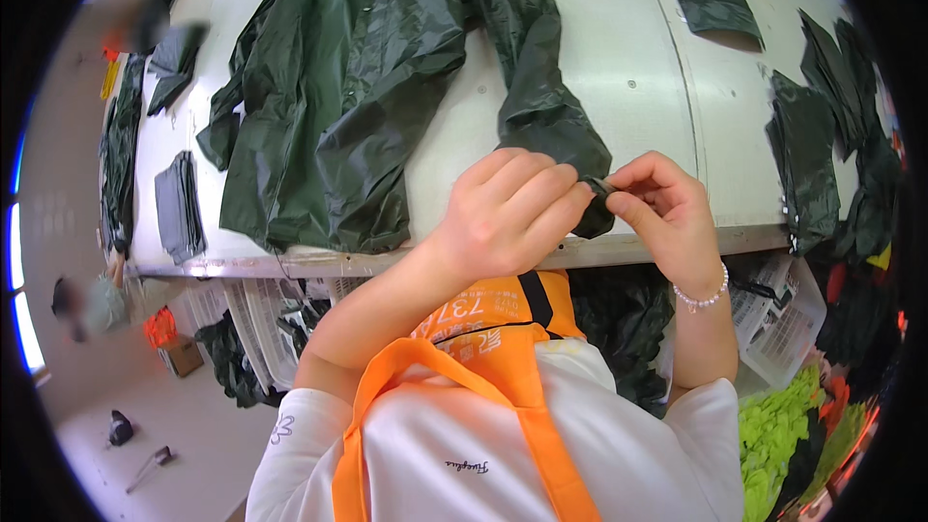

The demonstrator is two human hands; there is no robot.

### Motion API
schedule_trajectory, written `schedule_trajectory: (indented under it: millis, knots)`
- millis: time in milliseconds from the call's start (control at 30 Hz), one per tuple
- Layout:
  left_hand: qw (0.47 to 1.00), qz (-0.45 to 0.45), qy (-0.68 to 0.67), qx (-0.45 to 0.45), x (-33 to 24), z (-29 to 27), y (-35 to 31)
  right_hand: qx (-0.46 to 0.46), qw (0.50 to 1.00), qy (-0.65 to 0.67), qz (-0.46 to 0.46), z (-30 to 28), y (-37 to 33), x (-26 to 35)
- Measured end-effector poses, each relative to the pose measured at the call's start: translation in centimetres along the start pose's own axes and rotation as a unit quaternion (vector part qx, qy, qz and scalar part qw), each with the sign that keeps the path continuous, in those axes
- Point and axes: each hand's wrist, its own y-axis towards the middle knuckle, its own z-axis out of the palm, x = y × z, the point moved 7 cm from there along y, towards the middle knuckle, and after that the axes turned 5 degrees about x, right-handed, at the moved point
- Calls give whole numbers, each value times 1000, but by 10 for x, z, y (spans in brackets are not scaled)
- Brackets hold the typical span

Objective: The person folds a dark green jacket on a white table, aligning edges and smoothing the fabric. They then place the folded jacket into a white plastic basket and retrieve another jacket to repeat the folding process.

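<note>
A dark green, shiny rain jacket (387,87) lies spread on the white table (633,87). One of its sleeves (551,116) runs toward me and ends at the table's near edge, between my hands. My left hand (512,208) is closed on the sleeve cuff (594,220), its back turned up so the fingertips are hidden. From the other side my right hand (667,217) pinches the same cuff between thumb and forefinger. A beaded bracelet (703,302) circles the right wrist.
Folded dark garments lie at the table's left (180,208) and right (804,155). Under the near edge stand white plastic baskets (788,319) with dark cloth. Bright yellow-green cloth (778,435) is heaped at the lower right. Another person (101,304) is at the far left.
</note>
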Motion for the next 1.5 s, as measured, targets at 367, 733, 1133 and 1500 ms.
schedule_trajectory:
  millis: [367, 733, 1133, 1500]
  knots:
    - [980, -66, -71, 171, -27, 35, -70, -11, 970, -243, 20, 27, 27, -57]
    - [612, -676, 411, 17, 182, -324, -485, 64, 955, -279, -77, 256, 81, -69]
    - [819, -550, 148, 66, 249, -318, -499, 3, 834, -551, -9, 321, 128, -163]
    - [396, -780, -480, 64, 170, -220, -511, -104, 958, -257, 74, 422, 114, -131]
